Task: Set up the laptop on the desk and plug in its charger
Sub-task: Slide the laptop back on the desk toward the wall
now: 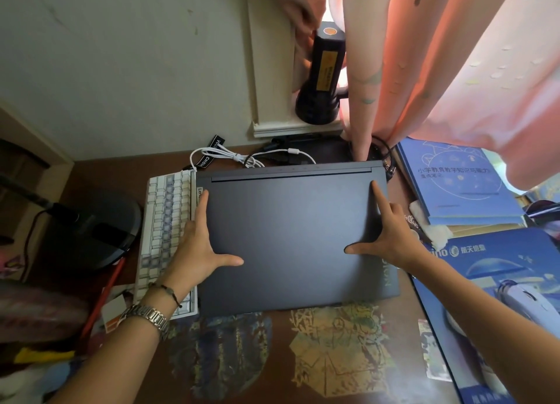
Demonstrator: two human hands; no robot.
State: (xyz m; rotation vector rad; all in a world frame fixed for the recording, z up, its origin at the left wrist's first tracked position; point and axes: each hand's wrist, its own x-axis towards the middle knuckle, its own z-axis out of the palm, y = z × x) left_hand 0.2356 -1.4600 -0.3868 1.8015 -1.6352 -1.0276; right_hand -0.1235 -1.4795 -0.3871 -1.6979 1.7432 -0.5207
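my left hand (198, 246) lies flat on the closed laptop (291, 237), fingers stretched toward twelve o'clock along its nine o'clock edge, thumb splayed out toward three o'clock across the lid. a metal watch (148, 317) and a thin dark cord bracelet (168, 291) sit on that wrist. my right hand (385, 237) mirrors it at the three o'clock edge: index finger pointing to twelve o'clock, thumb spread toward nine o'clock, the other fingers curled over the side. both hands are spread and pressed on the lid, gripping nothing else.

the laptop rests lid shut on the brown desk (145, 167), roughly at the centre, its hinge at twelve o'clock. "leno" shows on a small tag at the nine o'clock edge, and large letters run along the three o'clock edge, only partly readable.

a white keyboard (163, 231) lies just beside the laptop at nine o'clock, partly under my left hand. a white cable (224, 156) coils at eleven o'clock, near a black strap (209, 153) with white letters i cannot read in full. at two o'clock a blue book (454, 182) carries chinese writing; at four o'clock a blue box (491, 282) shows more chinese characters. a black flashlight (322, 76) with a yellow label stands at twelve o'clock beside the pink curtain (439, 55).
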